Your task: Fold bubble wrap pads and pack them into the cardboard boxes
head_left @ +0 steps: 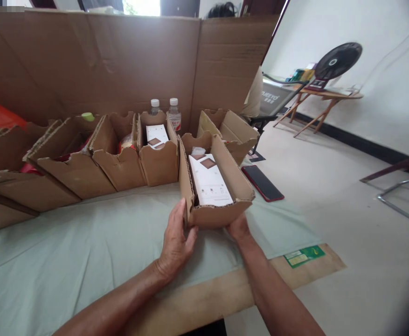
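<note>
Bin [221, 217] of brown cardboard is standing forward of its neighbours, near the person's side of the desk [197, 303], and two hands are holding it.

Left hand [178, 240]: the grip is grasping the near left corner, fingers lying along the side wall, thumb pressing low by the front edge. Right hand [239, 227]: the grip is grasping the lower right corner from beneath; its fingers are hiding under the cardboard. Reading: the hands are probably taking opposite corners so that the load is balancing. Whether the base is touching the cloth [120, 224] cannot be told.

White box [211, 182] is lying lengthwise inside, printed face up, presumably because the narrow shape is suiting that direction. A similar carton [156, 135] is sitting in the neighbouring container [160, 165].

Other containers are standing side by side to the left, low scalloped fronts facing the person, likely so that contents are showing and staying reachable. Bottles [174, 114] are standing behind the row, before a tall cardboard panel [137, 60], which is perhaps serving as a screen. Phone [263, 183] is lying face up to the right, apart from both hands.
</note>
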A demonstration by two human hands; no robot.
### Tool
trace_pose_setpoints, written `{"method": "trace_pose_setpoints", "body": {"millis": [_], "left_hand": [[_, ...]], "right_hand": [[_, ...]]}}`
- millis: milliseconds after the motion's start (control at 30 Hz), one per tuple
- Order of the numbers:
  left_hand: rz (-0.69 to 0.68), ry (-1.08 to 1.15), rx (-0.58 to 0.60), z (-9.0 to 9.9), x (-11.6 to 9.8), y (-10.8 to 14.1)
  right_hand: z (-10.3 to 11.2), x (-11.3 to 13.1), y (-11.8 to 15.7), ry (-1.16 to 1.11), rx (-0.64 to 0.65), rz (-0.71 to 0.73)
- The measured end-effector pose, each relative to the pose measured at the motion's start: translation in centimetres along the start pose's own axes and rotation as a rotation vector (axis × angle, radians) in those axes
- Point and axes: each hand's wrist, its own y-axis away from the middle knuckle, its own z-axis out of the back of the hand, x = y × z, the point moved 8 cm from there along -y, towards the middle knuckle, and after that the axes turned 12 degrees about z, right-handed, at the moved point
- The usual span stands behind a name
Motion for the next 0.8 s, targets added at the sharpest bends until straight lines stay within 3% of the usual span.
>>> {"method": "trace_pose_setpoints", "body": {"millis": [167,267,367,433,600,700,800], "left_hand": [[0.154,0.066,0.001,-1.0,1.4,-2.5],[0.285,0.078,-0.057,-1.6,2.7,-5.3],[0.367,0.042,-0.131,-1.8,3.7,-8.7],[0.388,0.023,-0.162,-1.5,4.0,-10.1],[0.328,0.015,-0.143,-0.6,2.4,-8.5],[0.24,0.006,-0.045,-1.5,0.6,-7.6],[0.222,-0.001,0.027,-3.2,0.3,-8.9]], "right_hand": [[-0.2,0.4,-0.8,-0.155,-0.073,0.012],[0.3,1.2,-1.0,-0.213,-0.167,0.01],[1.6,1.4,-0.4,-0.102,-0.275,-0.044],[1.9,1.5,-0.1,-0.028,-0.28,-0.07],[1.4,1.7,0.2,0.056,-0.202,-0.067],[0.8,1.9,0.2,0.122,-0.143,-0.046],[0.1,2.4,0.3,0.196,-0.076,-0.007]]}}
